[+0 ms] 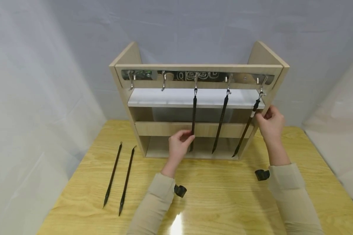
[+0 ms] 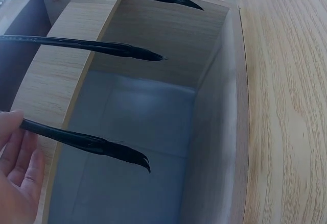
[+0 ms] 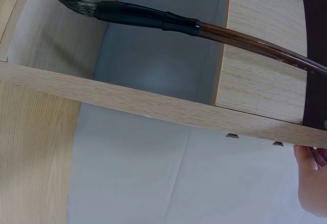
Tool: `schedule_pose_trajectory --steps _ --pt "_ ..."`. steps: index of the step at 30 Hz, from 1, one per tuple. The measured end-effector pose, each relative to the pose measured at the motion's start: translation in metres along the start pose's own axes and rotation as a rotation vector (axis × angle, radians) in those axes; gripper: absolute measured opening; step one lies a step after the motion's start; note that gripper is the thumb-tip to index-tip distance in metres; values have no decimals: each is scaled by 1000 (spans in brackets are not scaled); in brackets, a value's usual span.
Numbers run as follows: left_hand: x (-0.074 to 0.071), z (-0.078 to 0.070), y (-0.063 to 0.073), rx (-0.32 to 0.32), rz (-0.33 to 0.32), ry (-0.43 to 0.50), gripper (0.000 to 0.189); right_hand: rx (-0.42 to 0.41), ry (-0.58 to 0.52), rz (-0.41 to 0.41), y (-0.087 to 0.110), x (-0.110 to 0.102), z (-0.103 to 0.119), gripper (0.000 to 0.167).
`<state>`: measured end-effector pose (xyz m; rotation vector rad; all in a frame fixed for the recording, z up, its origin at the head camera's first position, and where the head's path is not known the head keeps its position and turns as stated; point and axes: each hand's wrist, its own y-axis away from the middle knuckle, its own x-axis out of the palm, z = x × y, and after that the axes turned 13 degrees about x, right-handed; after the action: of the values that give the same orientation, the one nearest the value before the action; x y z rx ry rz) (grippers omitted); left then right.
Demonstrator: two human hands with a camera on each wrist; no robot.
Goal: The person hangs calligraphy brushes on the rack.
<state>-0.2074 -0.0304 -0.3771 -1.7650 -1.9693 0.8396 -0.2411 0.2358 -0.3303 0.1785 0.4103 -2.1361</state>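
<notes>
A dark calligraphy brush (image 1: 194, 112) hangs by its loop from the middle hook of a wooden shelf unit (image 1: 194, 66). My left hand (image 1: 177, 147) pinches its handle low down between thumb and fingers; its black tip (image 2: 127, 154) shows in the left wrist view. To the right, a second brush (image 1: 221, 122) hangs tip down from its own hook. The third brush (image 1: 248, 125), brown-handled with a dark-haired tip (image 3: 76, 7), hangs from the rightmost hook. My right hand (image 1: 272, 125) grips the unit's right side panel (image 3: 153, 101), its fingers partly hidden behind it.
Two more brushes (image 1: 113, 174) lie side by side on the wooden table (image 1: 217, 195), left of the unit. Along its top front runs a shiny metal strip (image 1: 151, 75) with several hooks; the two left hooks (image 1: 163, 81) carry nothing. Pale cloth (image 1: 85, 65) surrounds the table.
</notes>
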Motion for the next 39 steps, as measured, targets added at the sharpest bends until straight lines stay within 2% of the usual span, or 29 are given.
schedule_pose_trajectory --steps 16,26,30,33,37,39 --pt "2 3 -1 18 -17 14 15 -9 -18 -10 -2 1 -3 23" --pt "1 2 -1 -13 -20 16 16 -6 -33 -8 -1 1 -3 23" --pt "-2 3 0 11 -28 23 16 -4 -38 -4 -1 2 -3 24" --pt "-4 7 0 10 -32 35 16 8 -41 4 -1 2 -2 26" --pt "-8 27 3 -22 -37 33 17 16 -47 4 0 2 -1 28" --pt "-12 37 5 -17 -46 21 17 8 -49 -3 0 2 -1 27"
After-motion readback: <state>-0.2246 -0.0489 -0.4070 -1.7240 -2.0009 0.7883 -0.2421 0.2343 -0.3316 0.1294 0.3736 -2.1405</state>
